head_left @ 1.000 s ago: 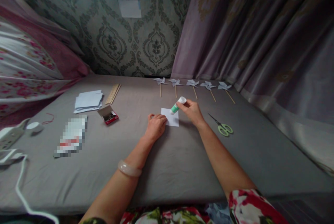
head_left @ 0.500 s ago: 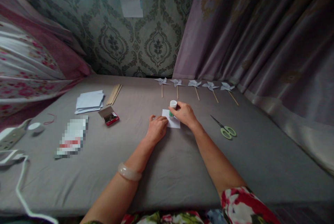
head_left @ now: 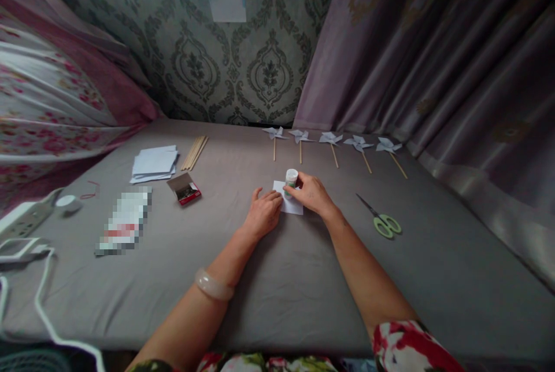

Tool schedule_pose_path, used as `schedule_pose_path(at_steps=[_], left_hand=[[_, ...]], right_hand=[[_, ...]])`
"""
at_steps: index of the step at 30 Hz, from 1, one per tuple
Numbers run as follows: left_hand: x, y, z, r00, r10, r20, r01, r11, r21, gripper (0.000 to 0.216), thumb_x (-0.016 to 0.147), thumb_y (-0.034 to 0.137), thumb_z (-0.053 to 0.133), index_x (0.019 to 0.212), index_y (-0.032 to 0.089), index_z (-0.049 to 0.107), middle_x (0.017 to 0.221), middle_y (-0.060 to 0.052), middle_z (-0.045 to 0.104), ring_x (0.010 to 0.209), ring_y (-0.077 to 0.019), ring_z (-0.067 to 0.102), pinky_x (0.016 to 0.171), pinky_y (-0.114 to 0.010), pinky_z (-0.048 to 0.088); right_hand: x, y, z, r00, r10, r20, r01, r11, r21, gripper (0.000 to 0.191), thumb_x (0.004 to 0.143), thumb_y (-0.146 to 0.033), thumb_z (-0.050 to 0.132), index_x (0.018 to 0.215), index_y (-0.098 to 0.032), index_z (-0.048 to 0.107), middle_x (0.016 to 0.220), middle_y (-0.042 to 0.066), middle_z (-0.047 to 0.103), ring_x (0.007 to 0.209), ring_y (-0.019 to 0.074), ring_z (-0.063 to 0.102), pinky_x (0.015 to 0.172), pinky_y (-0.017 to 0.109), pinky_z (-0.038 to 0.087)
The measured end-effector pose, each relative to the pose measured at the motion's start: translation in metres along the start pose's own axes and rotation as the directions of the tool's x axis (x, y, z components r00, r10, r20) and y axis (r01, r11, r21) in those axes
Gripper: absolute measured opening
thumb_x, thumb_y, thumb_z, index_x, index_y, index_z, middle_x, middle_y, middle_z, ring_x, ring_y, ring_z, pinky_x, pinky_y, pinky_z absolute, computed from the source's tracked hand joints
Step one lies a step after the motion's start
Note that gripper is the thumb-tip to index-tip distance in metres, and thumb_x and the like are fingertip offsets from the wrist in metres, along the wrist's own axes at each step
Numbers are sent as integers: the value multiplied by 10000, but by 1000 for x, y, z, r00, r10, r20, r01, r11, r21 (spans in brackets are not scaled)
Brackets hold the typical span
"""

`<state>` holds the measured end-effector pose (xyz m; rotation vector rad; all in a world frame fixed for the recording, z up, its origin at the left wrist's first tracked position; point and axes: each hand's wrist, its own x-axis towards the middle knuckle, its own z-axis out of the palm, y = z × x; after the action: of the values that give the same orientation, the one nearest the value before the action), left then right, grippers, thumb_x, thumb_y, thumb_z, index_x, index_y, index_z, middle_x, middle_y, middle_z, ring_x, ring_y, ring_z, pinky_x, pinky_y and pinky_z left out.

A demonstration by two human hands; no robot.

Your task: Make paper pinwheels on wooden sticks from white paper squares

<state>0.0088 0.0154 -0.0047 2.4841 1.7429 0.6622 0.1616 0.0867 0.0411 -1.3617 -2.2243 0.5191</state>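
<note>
Upright in the grip of my right hand [head_left: 313, 194] is a white and green glue stick [head_left: 291, 177], its lower end down at a small white sheet of paper [head_left: 295, 208]. My thumb and fingers close around its sides, hiding part of it. My left hand [head_left: 263, 211] lies palm down at the sheet's left edge, fingertips on the paper and thumb spread away. Scissors [head_left: 384, 225] with green handles lie to the right, blades pointing away from me. Several white paper pinwheels [head_left: 332, 138] on wooden sticks form a row behind the hands.
At the left are a stack of white paper [head_left: 155, 162], some wooden sticks [head_left: 195, 153], an open red box [head_left: 187, 191] of small dark items and a blurred packet [head_left: 125, 221]. A power strip [head_left: 30, 218] with a white cable [head_left: 45, 308] sits at the left edge.
My right hand has brought the glue stick slightly nearer to me over the sheet. My left thumb sticks out a little more. The whole view has shifted slightly.
</note>
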Motion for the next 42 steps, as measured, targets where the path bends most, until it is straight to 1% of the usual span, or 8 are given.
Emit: schedule_pose_path(at_steps=[4,11,15,18,21,29,36,42], left_hand=[[1,0,-3,1000,2,30,-1,1000,-16,249,873,156,412,1005,219,614,1101,-60,675,1047,-192,607,1111,-494,191],[1,-3,0,999,-18,37,20,999,-43,259,887,181,404,1051,217,602,1175,-59,658,1100,-187,596,1134,-499,144],[1,-2,-1,999,-32,42,35,998,-54,257,890,184,410,1054,219,604,1174,-55,659,1104,-184,596,1139,-497,137],[2,1,-5,997,-47,56,50,997,-57,242,888,177,416,1026,213,612,1156,-57,667,1096,-185,601,1138,-499,143],[2,2,-6,997,-52,61,55,997,-60,239,891,174,413,1011,213,616,1154,-59,667,1091,-185,605,1135,-503,149],[0,-2,-2,998,-39,52,42,997,-71,265,889,184,416,1057,221,617,1192,-62,651,1111,-192,590,1129,-521,136],[3,-1,-5,997,-27,68,30,998,-53,248,883,171,419,992,224,636,1130,-50,673,1068,-195,608,1131,-529,111],[3,-1,-6,996,-41,83,47,997,-61,266,872,163,423,1009,225,643,1150,-57,665,1087,-198,598,1133,-535,86]], right_hand=[[2,4,0,998,-42,44,43,998,-40,202,774,-324,621,903,-171,643,820,56,696,725,167,614,661,249,420],[6,8,-3,989,-73,133,78,996,-33,196,790,-255,606,966,-169,602,914,67,699,808,174,624,722,253,426],[3,2,-1,996,-12,89,24,991,-133,224,810,-330,593,960,-164,589,909,93,696,813,204,634,704,275,428],[-1,-7,1,998,64,28,-57,978,-203,282,805,-401,598,966,-170,579,905,106,693,843,230,642,710,290,433],[-3,-12,1,992,123,2,-119,967,-226,319,798,-431,607,983,-174,574,918,115,691,868,237,645,714,290,436],[0,-5,-6,994,32,107,-15,988,-155,210,802,-307,608,961,-171,591,909,96,701,807,211,643,672,269,420],[-3,-1,6,999,23,30,-19,994,-103,202,800,-292,603,960,-172,583,926,115,705,843,224,653,717,283,442],[-1,4,13,973,206,-107,-202,978,52,201,791,-329,587,899,-160,602,876,107,710,814,214,664,721,285,462]])
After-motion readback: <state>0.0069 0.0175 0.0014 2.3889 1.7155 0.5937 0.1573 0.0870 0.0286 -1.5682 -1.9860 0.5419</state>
